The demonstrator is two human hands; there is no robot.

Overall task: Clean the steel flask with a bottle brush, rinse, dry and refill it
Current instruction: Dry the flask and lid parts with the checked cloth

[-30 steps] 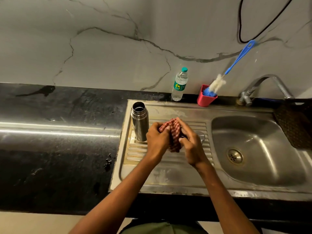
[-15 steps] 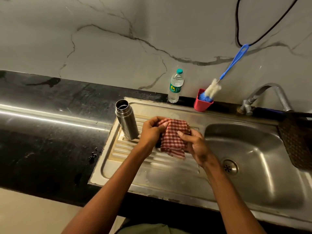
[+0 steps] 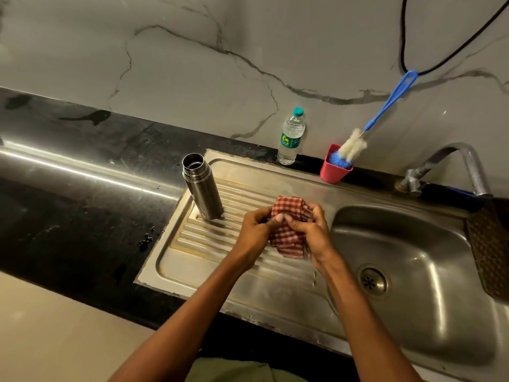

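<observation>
Now both hands, left [image 3: 254, 228] and right [image 3: 311, 230], are bunching the cloth [image 3: 289, 238] together again, likely drying something hidden; the flask [image 3: 202, 186] is standing open, unfilled, near the drainboard's [image 3: 209, 260] back-left corner.

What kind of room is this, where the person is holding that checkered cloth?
Most likely a home kitchen. A steel sink with a ribbed draining board sits in a dark stone counter, a tap stands by the marble-look wall, and a bottle brush rests in a red cup.

Home kitchen: steel sink [image 3: 407, 244], tap [image 3: 454, 164], black counter [image 3: 82, 188], marble-look wall [image 3: 192, 78].
</observation>
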